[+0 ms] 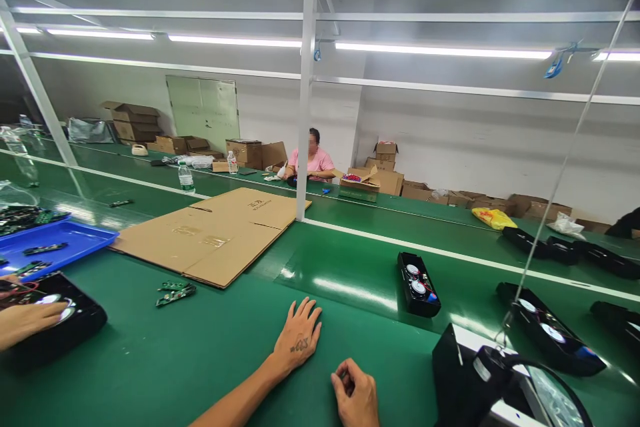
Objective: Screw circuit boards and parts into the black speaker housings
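Green bench (225, 347) under both hands; black box (445, 373) right of the right hand (356, 390), which curls, grasp unclear. Left hand (300, 335) lies flat, empty; its leftward sweep could scatter circuit boards (175, 292).

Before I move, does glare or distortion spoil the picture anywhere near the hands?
Head view: tube lights wash out to white; glare streaks the green tabletop beyond the left hand; the upper-right corner darkens; the left post slants, possibly wide-angle stretch; left hand and right hand look reasonably sharp and glare-free.
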`<action>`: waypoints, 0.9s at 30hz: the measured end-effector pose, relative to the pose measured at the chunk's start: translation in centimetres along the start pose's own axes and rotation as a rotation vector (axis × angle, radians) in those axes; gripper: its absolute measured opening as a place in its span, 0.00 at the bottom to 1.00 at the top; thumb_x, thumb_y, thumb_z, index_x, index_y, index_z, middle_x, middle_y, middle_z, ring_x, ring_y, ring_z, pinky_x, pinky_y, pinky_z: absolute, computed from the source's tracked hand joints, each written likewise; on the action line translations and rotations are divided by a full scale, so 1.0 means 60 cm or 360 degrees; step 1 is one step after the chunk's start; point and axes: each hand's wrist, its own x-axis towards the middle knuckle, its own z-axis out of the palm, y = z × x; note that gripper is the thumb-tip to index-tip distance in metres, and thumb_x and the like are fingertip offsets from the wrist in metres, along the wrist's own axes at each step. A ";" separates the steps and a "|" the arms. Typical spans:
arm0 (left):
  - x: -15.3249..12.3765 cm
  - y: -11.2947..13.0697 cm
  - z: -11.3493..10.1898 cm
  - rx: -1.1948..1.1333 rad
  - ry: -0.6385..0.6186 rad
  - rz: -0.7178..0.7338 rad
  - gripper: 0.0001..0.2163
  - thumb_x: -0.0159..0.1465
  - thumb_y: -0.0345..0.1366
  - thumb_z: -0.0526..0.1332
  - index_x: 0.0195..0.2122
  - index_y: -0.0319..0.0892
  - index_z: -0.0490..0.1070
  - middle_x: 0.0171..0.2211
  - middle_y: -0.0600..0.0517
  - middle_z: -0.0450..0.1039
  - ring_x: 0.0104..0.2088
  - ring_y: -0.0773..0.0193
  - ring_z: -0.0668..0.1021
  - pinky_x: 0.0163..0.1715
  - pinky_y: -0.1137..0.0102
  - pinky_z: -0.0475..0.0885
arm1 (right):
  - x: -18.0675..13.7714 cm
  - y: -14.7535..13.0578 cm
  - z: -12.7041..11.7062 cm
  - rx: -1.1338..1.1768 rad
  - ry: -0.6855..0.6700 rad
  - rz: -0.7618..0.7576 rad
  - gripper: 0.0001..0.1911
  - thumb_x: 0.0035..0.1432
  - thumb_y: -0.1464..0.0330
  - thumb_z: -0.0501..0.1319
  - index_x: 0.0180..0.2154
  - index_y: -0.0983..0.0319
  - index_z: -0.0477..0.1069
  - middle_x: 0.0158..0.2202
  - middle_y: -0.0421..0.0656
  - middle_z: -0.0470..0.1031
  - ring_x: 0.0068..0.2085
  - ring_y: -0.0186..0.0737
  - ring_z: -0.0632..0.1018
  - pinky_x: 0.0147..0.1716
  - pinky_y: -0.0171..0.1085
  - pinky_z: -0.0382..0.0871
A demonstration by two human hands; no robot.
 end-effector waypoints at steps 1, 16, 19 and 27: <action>0.000 -0.001 0.001 0.0002 0.0004 0.0000 0.19 0.77 0.37 0.53 0.64 0.46 0.74 0.67 0.42 0.73 0.71 0.44 0.70 0.72 0.41 0.62 | -0.001 -0.001 0.001 -0.0008 0.0010 0.0003 0.09 0.62 0.62 0.66 0.29 0.57 0.79 0.19 0.37 0.76 0.22 0.38 0.78 0.26 0.33 0.66; -0.001 0.008 -0.008 -0.0014 -0.0018 -0.0041 0.20 0.76 0.37 0.52 0.64 0.45 0.75 0.68 0.42 0.73 0.72 0.43 0.70 0.73 0.39 0.61 | -0.005 0.003 0.014 0.0023 0.0128 -0.0019 0.13 0.63 0.59 0.65 0.28 0.57 0.77 0.17 0.36 0.72 0.19 0.37 0.74 0.24 0.33 0.64; 0.001 0.010 -0.014 -0.0041 -0.0067 -0.0055 0.21 0.76 0.36 0.52 0.67 0.44 0.72 0.69 0.42 0.73 0.72 0.43 0.70 0.73 0.38 0.60 | -0.006 0.004 0.019 0.0016 0.0154 -0.0009 0.17 0.63 0.55 0.65 0.27 0.57 0.77 0.17 0.36 0.72 0.19 0.37 0.74 0.24 0.33 0.64; 0.002 0.019 -0.040 -0.0133 -0.0201 -0.0128 0.21 0.76 0.37 0.52 0.66 0.44 0.74 0.70 0.40 0.71 0.74 0.41 0.67 0.74 0.36 0.57 | -0.005 -0.021 0.011 -0.0003 0.0281 0.0055 0.29 0.61 0.40 0.61 0.23 0.56 0.76 0.16 0.38 0.72 0.18 0.37 0.73 0.23 0.34 0.67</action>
